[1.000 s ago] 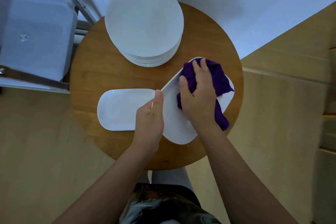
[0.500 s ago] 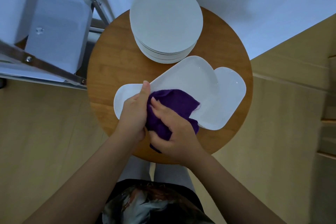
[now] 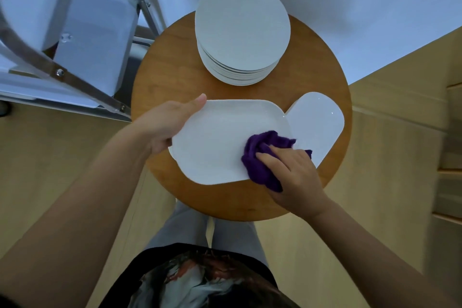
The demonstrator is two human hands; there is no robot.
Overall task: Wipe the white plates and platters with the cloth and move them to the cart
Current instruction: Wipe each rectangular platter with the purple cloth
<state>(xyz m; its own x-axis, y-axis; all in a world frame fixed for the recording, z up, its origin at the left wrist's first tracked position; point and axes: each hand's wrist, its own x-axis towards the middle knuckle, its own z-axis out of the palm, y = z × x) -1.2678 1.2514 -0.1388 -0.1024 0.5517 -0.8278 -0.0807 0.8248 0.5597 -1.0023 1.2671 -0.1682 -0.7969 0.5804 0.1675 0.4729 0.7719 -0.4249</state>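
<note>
A white oblong platter (image 3: 220,140) is held over the round wooden table (image 3: 172,67). My left hand (image 3: 167,125) grips its left end, thumb along the top edge. My right hand (image 3: 291,172) holds a bunched purple cloth (image 3: 262,155) against the platter's right end. A second white platter (image 3: 317,120) lies on the table to the right, partly under the first. A stack of several round white plates (image 3: 242,30) stands at the back of the table.
A metal-framed cart (image 3: 75,75) with white shelves (image 3: 95,40) stands close to the table's left side. Wooden floor surrounds the table, with a white wall behind it and wooden steps (image 3: 450,157) at the right edge.
The platter has swung from a diagonal to lie crosswise. My right hand moved the cloth from its left end to its right end. My left hand shifted to the left end.
</note>
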